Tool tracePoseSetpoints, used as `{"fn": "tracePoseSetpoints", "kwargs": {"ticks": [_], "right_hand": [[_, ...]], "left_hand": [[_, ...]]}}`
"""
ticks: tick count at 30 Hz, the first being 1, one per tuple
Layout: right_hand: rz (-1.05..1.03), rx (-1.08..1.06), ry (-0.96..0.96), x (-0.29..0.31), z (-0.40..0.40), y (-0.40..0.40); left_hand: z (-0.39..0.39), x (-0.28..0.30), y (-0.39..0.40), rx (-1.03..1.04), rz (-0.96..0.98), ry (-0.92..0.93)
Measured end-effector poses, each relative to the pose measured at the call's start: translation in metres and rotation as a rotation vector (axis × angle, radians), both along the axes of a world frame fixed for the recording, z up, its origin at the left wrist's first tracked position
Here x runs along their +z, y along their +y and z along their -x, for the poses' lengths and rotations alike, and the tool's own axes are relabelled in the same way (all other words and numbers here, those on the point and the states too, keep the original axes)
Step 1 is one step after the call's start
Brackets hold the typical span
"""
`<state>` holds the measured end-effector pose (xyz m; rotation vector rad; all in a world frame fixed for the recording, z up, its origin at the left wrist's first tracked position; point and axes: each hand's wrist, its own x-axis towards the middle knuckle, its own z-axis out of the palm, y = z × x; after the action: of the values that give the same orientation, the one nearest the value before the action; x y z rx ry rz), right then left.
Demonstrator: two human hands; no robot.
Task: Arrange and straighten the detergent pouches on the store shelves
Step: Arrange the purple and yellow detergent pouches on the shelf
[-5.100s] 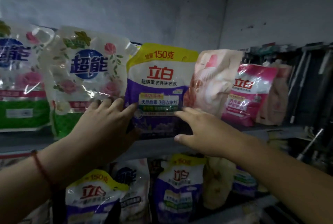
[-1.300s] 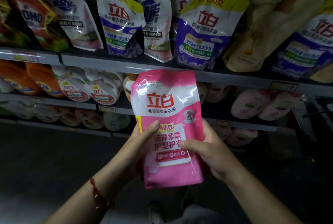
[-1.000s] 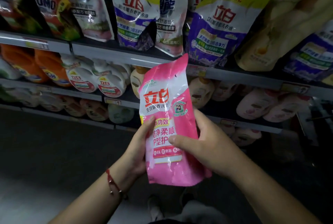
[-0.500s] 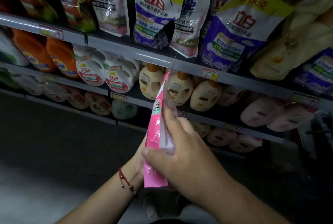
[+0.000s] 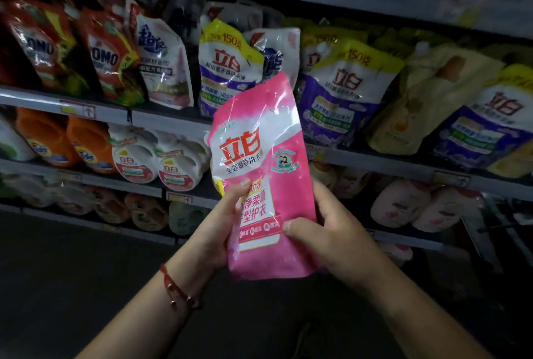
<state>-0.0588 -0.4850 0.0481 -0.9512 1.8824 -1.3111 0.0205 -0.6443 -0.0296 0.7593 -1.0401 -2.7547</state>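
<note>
The shelf unit (image 5: 173, 125) fills everything beyond my hands, its top board blurred and cut off by the frame edge, its lowest tiers sinking into shadow where I can only make out pale rounded bottles. On the tier above my hands a row of detergent pouches (image 5: 343, 90) leans at different tilts, purple and yellow ones in the middle, red ones (image 5: 106, 55) far to the left, a cream one (image 5: 427, 99) to the right whose print I cannot read; the pouches behind the front row are mostly hidden. Level with my left hand stand orange jugs (image 5: 86, 145) and white bottles (image 5: 173, 165), partly covered by what I hold. That is the pink pouch (image 5: 259, 174), held upright in front of the shelves and apart from them, front side toward me, its upper corner overlapping the purple pouches in view. My left hand (image 5: 219, 229) grips its left edge, thumb pressed on the front, the other fingers hidden behind. My right hand (image 5: 331, 231) clasps the right edge lower down, thumb across the front, fingers wrapped out of sight behind. A red cord bracelet (image 5: 176, 289) circles my left wrist.
</note>
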Motion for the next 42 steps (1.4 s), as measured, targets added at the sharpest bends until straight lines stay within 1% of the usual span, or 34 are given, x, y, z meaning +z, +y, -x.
{"fn": "tracePoseSetpoints", "kwargs": {"ticks": [1,4,5,8,11,14,17,20,22,29,32,36,38,42], "right_hand": [[0.005,-0.015,-0.014,0.002,0.004,0.003],[0.011,-0.071,-0.025,0.01,0.016,0.01],[0.013,-0.103,-0.023,0.012,0.022,0.012],[0.045,-0.193,-0.043,0.019,0.041,0.018],[0.049,-0.246,-0.046,0.029,0.066,0.024],[0.071,-0.303,-0.023,0.04,0.095,0.027],[0.112,-0.275,0.011,0.058,0.125,0.035],[0.154,-0.217,0.044,0.085,0.155,0.044],[0.187,-0.216,0.082,0.1,0.175,0.047],[0.326,-0.283,0.217,0.164,0.241,0.05],[0.401,-0.354,0.279,0.199,0.263,0.04],[0.437,-0.419,0.377,0.239,0.29,0.019],[0.445,-0.45,0.342,0.257,0.305,0.006],[0.502,-0.49,0.04,0.284,0.335,-0.028]], "left_hand": [[0.004,0.007,0.001,-0.004,0.008,0.034],[0.016,0.025,0.002,0.026,0.083,0.036],[0.022,0.031,0.003,0.047,0.127,0.023],[0.043,0.049,0.004,0.109,0.241,0.073],[0.066,0.077,0.009,0.151,0.43,0.107],[0.088,0.108,0.019,0.182,0.574,0.168],[0.109,0.137,0.029,0.233,0.694,0.235],[0.128,0.16,0.036,0.296,0.735,0.295],[0.141,0.174,0.04,0.346,0.761,0.315],[0.183,0.208,0.047,0.502,0.805,0.39],[0.193,0.219,0.048,0.607,0.846,0.393],[0.199,0.235,0.048,0.66,0.859,0.427],[0.2,0.242,0.043,0.661,0.883,0.445],[0.203,0.251,0.033,0.705,0.909,0.44]]}}
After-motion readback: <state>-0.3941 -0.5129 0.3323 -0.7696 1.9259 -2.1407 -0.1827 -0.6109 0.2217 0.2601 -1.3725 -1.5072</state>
